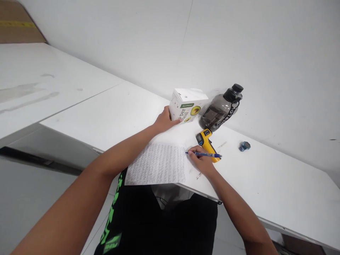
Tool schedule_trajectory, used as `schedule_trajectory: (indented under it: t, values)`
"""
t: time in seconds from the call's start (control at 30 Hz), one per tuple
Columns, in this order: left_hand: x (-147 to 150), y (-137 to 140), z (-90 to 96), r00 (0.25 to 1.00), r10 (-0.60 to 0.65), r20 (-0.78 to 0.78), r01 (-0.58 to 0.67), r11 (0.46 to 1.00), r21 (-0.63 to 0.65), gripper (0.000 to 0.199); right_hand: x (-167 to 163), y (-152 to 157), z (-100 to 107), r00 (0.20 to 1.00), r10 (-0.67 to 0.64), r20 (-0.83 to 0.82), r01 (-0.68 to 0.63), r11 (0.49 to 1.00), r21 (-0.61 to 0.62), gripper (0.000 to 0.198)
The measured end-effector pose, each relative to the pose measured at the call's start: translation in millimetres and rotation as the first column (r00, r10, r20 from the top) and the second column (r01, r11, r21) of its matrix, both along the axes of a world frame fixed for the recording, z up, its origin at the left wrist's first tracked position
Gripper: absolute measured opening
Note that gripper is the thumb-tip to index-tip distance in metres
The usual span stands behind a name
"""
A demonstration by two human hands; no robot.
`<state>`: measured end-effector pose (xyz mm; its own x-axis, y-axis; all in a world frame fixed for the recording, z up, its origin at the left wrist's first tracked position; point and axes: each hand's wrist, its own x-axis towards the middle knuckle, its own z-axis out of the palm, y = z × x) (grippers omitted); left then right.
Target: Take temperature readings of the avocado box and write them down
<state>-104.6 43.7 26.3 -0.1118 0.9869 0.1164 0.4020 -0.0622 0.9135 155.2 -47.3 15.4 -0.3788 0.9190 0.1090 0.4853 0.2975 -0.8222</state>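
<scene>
My right hand (201,161) grips a blue pen (205,154) whose tip rests at the right edge of a printed sheet of paper (158,165) lying on the white table (265,184). The sheet is covered in rows of small marks and overhangs the table's near edge slightly. My left hand (164,120) lies flat on the table beyond the sheet, its fingers touching the side of a white carton (187,105) with an avocado picture.
A yellow-and-black handheld thermometer gun (206,141) lies just beyond my right hand. A dark translucent water bottle (220,109) leans beside the carton. A small blue object (244,146) sits farther right. A white wall rises behind; another white table (39,85) extends left.
</scene>
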Motion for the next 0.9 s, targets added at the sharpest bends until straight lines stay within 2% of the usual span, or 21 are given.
schedule_trajectory:
  t: [0.3, 0.9]
  values:
    - [1.0, -1.9, 3.2, 1.0, 0.005, -0.005, -0.006, 0.999, -0.031, 0.082, -0.1, -0.6, 1.0, 1.0, -0.014, 0.011, 0.014, 1.0, -0.014, 0.027]
    - [0.1, 1.7, -2.6, 1.0, 0.002, 0.006, -0.002, 1.0, 0.001, 0.085, 0.7, -0.2, -1.5, 1.0, -0.019, 0.014, 0.019, 1.0, -0.003, 0.027]
